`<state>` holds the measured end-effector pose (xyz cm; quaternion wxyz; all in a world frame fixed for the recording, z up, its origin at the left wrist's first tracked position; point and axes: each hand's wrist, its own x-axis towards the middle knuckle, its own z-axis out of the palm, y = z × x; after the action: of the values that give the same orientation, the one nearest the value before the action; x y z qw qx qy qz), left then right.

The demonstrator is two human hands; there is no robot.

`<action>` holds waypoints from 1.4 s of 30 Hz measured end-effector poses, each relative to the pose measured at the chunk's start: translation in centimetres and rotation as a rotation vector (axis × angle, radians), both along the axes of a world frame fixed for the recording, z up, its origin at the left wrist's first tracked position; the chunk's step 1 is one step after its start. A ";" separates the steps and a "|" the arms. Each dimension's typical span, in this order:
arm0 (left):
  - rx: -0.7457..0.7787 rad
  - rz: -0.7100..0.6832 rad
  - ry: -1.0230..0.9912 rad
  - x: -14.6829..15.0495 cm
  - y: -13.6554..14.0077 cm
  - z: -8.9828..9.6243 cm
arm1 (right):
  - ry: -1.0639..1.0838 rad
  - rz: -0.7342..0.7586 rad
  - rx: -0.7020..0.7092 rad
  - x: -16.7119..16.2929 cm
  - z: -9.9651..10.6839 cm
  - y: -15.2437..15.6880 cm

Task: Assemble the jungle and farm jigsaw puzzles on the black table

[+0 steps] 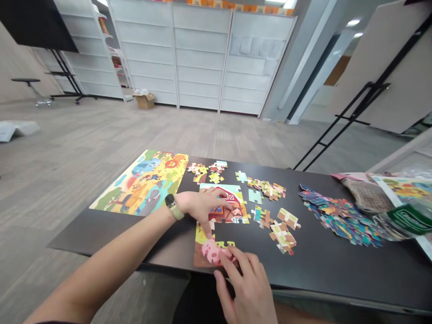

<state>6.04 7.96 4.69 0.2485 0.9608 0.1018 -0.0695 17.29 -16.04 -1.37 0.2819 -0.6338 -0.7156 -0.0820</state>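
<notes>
While the left hand (199, 204) lies flat, fingers spread, on the half-built farm puzzle (219, 216) at frame centre, the right hand (246, 283), lower centre, presses loosely curled fingertips on its pink pig piece (213, 252); loose pieces (270, 211) lie rightward on the black table (337, 265).

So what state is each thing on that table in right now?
Farm puzzle: partly assembled, gaps left.
Pig piece: flat at the puzzle's lower edge, under the right hand's fingertips.
Left hand: pressed flat on the farm puzzle.
Right hand: fingers touching the pig piece.
Animal puzzle: complete, lying flat.
Loose farm pieces: scattered, unjoined.
Blue pieces: in a loose pile.
Plastic bag: crumpled, lying on the table.
</notes>
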 end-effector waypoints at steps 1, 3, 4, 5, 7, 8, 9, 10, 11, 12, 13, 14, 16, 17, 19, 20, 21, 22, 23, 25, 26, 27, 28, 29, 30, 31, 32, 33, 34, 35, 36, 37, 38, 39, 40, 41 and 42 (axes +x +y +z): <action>-0.001 -0.002 -0.002 0.0 0.0 0.0 | -0.019 0.006 -0.001 -0.1 0.0 0.0; 0.000 -0.013 -0.011 0.0 0.1 -0.1 | -0.056 0.014 -0.011 -0.3 0.2 0.0; 0.002 -0.017 -0.016 0.0 0.0 -0.1 | -0.067 0.013 -0.018 -0.4 0.3 0.1; 0.005 -0.018 -0.021 0.0 0.0 -0.1 | -0.070 0.015 -0.027 -0.4 0.5 0.2; 0.012 -0.012 -0.026 -0.1 -0.1 -0.1 | -0.042 0.029 -0.057 -0.6 1.0 0.4; 0.015 -0.011 -0.025 -0.1 -0.2 0.0 | -0.012 0.044 -0.076 -0.6 1.3 0.6; 0.017 -0.012 -0.025 -0.1 -0.2 0.0 | 0.026 0.061 -0.094 -0.6 1.6 0.7; 0.012 -0.018 -0.028 -0.1 -0.2 0.1 | 0.068 0.079 -0.109 -0.5 1.9 0.8; -0.004 -0.027 -0.043 -0.1 -0.1 0.2 | 0.110 0.096 -0.117 -0.3 2.1 0.8; -0.030 -0.037 -0.074 -0.1 0.1 0.3 | 0.148 0.117 -0.116 0.1 2.3 0.7; -0.060 -0.037 -0.127 -0.1 0.3 0.5 | 0.177 0.138 -0.109 0.7 2.4 0.6; -0.082 -0.017 -0.205 0.0 0.6 0.6 | 0.201 0.143 -0.089 1.7 2.5 0.3; -0.075 0.082 -0.391 0.1 1.3 0.7 | 0.235 0.089 -0.023 4.5 2.4 -0.1; -0.041 0.155 -0.477 0.1 1.7 0.7 | 0.253 -0.001 0.041 6.3 2.3 -0.3; 0.057 0.290 -0.582 0.3 2.3 0.4 | 0.262 -0.178 0.098 10.2 2.0 -0.5; 0.102 0.328 -0.597 0.4 2.5 0.2 | 0.265 -0.271 0.115 11.9 1.8 -0.5; 0.138 0.342 -0.596 0.5 2.6 -0.1 | 0.270 -0.335 0.103 13.3 1.7 -0.4; 0.167 0.339 -0.586 0.7 2.6 -0.5 | 0.278 -0.370 0.057 14.4 1.5 -0.3; 0.185 0.325 -0.567 0.9 2.5 -0.9 | 0.276 -0.388 0.009 15.0 1.5 -0.2; 0.198 0.288 -0.523 1.4 2.0 -1.6 | 0.252 -0.372 -0.088 15.2 1.4 0.1; 0.196 0.274 -0.503 1.6 1.7 -1.9 | 0.239 -0.354 -0.118 15.0 1.4 0.1; 0.191 0.263 -0.486 1.8 1.3 -2.2 | 0.238 -0.337 -0.132 14.7 1.5 0.1; 0.182 0.251 -0.474 2.0 1.0 -2.4 | 0.254 -0.323 -0.131 14.4 1.5 0.1; 0.173 0.240 -0.468 2.2 0.8 -2.5 | 0.288 -0.310 -0.120 14.2 1.5 0.0; 0.163 0.232 -0.468 2.3 0.6 -2.6 | 0.336 -0.303 -0.096 14.1 1.5 -0.1; 0.154 0.228 -0.469 2.3 0.5 -2.7 | 0.386 -0.308 -0.059 14.2 1.4 -0.3; 0.144 0.227 -0.472 2.3 0.5 -2.8 | 0.433 -0.330 -0.010 14.4 1.3 -0.5; 0.135 0.228 -0.474 2.3 0.5 -2.8 | 0.474 -0.371 0.046 14.7 1.1 -0.7; 0.128 0.230 -0.475 2.3 0.6 -2.9 | 0.506 -0.427 0.107 15.1 0.8 -0.9; 0.122 0.233 -0.476 2.2 0.8 -2.9 | 0.521 -0.490 0.162 15.6 0.6 -1.2; 0.119 0.238 -0.475 2.2 0.9 -3.0 | 0.510 -0.548 0.203 16.2 0.3 -1.5; 0.117 0.244 -0.475 2.1 1.1 -3.0 | 0.472 -0.597 0.226 17.0 -0.1 -1.8; 0.119 0.252 -0.476 2.1 1.2 -3.0 | 0.409 -0.636 0.227 17.7 -0.4 -2.2; 0.123 0.259 -0.478 2.1 1.3 -3.0 | 0.330 -0.663 0.206 18.5 -0.8 -2.7; 0.128 0.265 -0.479 2.1 1.4 -3.0 | 0.250 -0.688 0.172 19.3 -1.1 -3.1; 0.133 0.269 -0.478 2.1 1.5 -3.0 | 0.187 -0.703 0.131 19.9 -1.4 -3.4; 0.136 0.269 -0.478 2.1 1.6 -3.1 | 0.142 -0.713 0.100 20.4 -1.6 -3.7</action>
<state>8.16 9.54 1.61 0.2075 0.9421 0.1715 0.1997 37.68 -19.76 -2.92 0.3152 -0.8330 -0.4234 -0.1657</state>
